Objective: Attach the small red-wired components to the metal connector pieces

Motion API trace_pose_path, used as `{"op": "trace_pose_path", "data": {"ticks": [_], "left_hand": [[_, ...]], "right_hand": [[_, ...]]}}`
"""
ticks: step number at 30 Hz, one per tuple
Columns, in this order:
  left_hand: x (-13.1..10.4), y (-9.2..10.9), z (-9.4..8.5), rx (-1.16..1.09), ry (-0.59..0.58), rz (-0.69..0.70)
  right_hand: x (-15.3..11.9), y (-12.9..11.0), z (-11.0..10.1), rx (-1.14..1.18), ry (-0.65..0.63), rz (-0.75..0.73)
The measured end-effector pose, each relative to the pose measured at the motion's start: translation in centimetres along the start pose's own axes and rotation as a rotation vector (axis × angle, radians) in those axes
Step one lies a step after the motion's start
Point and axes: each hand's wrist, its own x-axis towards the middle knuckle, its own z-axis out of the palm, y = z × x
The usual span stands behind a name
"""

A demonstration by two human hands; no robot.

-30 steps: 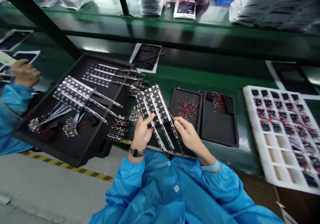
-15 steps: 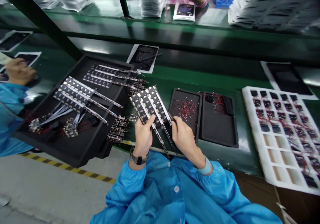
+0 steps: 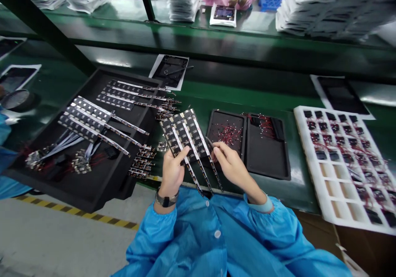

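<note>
To the left of the left hand (image 3: 173,170), a large black tray (image 3: 103,180) bears circuit-board panels (image 3: 82,121). The left hand clasps another panel (image 3: 185,136), thumb on top, board reaching out ahead. The right hand (image 3: 229,161) pinches a thin dark tool (image 3: 210,142) at its right edge. Beyond that hand lie shallow black trays (image 3: 267,161); farther right, a white foam tray (image 3: 310,176).

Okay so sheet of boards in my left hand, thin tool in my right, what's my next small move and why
Perhaps ease the thin dark tool toward the rightmost white strip of the sheet: the right hand holds it beside that strip, and the left hand grips the sheet's lower left. I can't tell whether they already touch.
</note>
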Motion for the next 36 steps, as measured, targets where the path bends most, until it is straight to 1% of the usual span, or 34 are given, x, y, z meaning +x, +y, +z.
{"op": "trace_pose_path", "data": {"ticks": [4, 9, 13, 19, 21, 23, 27, 30, 32, 36], "left_hand": [[-0.3, -0.4, 0.2, 0.007, -0.012, -0.014], [-0.7, -0.8, 0.6, 0.004, -0.011, -0.024], [-0.9, -0.9, 0.4, 0.014, -0.011, -0.030], [0.2, -0.1, -0.2, 0.026, -0.029, -0.085], [0.5, -0.1, -0.2, 0.045, -0.008, -0.051], [0.6, -0.3, 0.0, 0.100, 0.035, 0.007], [-0.1, -0.8, 0.2, 0.223, 0.100, 0.065], [-0.6, -0.9, 0.2, 0.312, 0.131, 0.089], [-0.6, -0.7, 0.1, 0.301, 0.129, 0.074], [-0.2, -0.3, -0.5, 0.197, 0.078, 0.018]], "right_hand": [[0.3, -0.3, 0.3, -0.015, 0.027, -0.019], [0.4, -0.5, 0.8, -0.018, 0.063, -0.006], [0.4, -0.6, 0.8, -0.052, 0.092, 0.001], [0.1, -0.5, 0.8, -0.137, 0.090, -0.049], [0.0, -0.3, 1.1, -0.187, 0.094, -0.055], [-0.1, 0.0, 1.8, -0.280, 0.131, -0.061], [-0.1, 0.8, 3.8, -0.530, 0.241, -0.076], [-0.2, 1.1, 4.6, -0.611, 0.276, -0.068], [-0.2, 0.9, 4.2, -0.553, 0.263, -0.059], [0.1, -0.1, 2.0, -0.248, 0.142, -0.041]]}}
